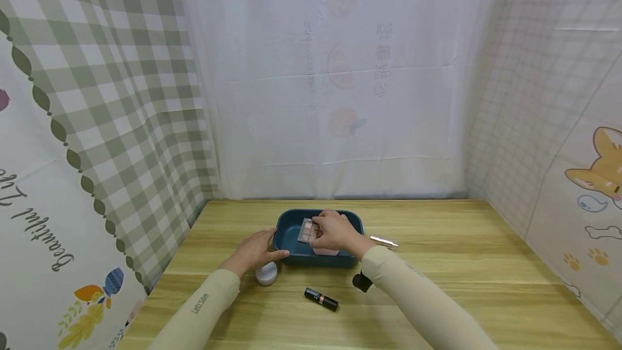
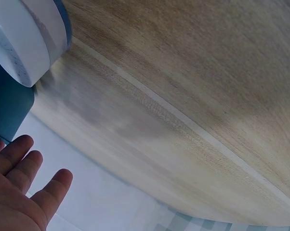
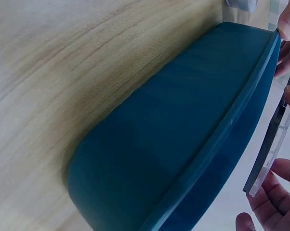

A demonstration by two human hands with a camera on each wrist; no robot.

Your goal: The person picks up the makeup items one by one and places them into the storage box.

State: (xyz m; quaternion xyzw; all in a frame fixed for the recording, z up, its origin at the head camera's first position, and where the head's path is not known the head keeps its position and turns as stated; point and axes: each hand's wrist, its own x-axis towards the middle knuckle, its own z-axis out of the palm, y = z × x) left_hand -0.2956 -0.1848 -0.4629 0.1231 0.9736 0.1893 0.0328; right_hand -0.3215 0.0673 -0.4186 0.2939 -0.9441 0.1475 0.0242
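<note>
My right hand [image 1: 336, 231] pinches a clear-lidded eyeshadow palette [image 1: 306, 230] above a dark blue bin [image 1: 311, 260]. In the right wrist view the palette [image 3: 272, 139] is seen edge-on between thumb and fingers, higher than the bin's rim. A pink item [image 1: 324, 251], mostly hidden by that hand, lies inside the bin. At the bin's left front corner, my left hand [image 1: 254, 253] rests against the rim with its fingers extended. The left wrist view shows its fingers [image 2: 24, 168] spread loosely beside the bin [image 2: 7, 101].
A white round jar [image 1: 266, 274] stands just under the left hand. In front of the bin lies a black lipstick tube [image 1: 321, 299]. To the right are a silver tube [image 1: 384, 242] and a small black item [image 1: 362, 282] partly behind the right forearm. Curtains surround the wooden table [image 1: 437, 263].
</note>
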